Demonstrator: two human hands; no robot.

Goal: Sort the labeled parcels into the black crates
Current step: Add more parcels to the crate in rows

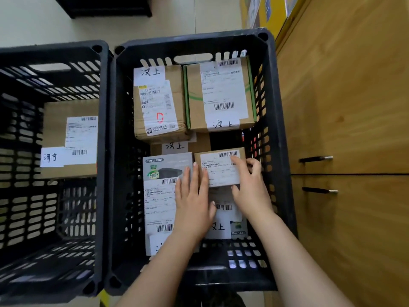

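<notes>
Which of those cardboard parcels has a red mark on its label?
The brown cardboard box, back left in the right-hand black crate; only its white label carries a red scribble.

Person, arms only: two forearms, bare to the wrists. The left hand [192,203] has slender fingers and short, rounded nails of a pale natural finish. The right hand [252,191] is of matching build, with similar short nails.

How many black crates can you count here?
2: the left crate, holding one parcel, and the right crate, where the right hand grips a small parcel. The dark object above may be another.
</notes>
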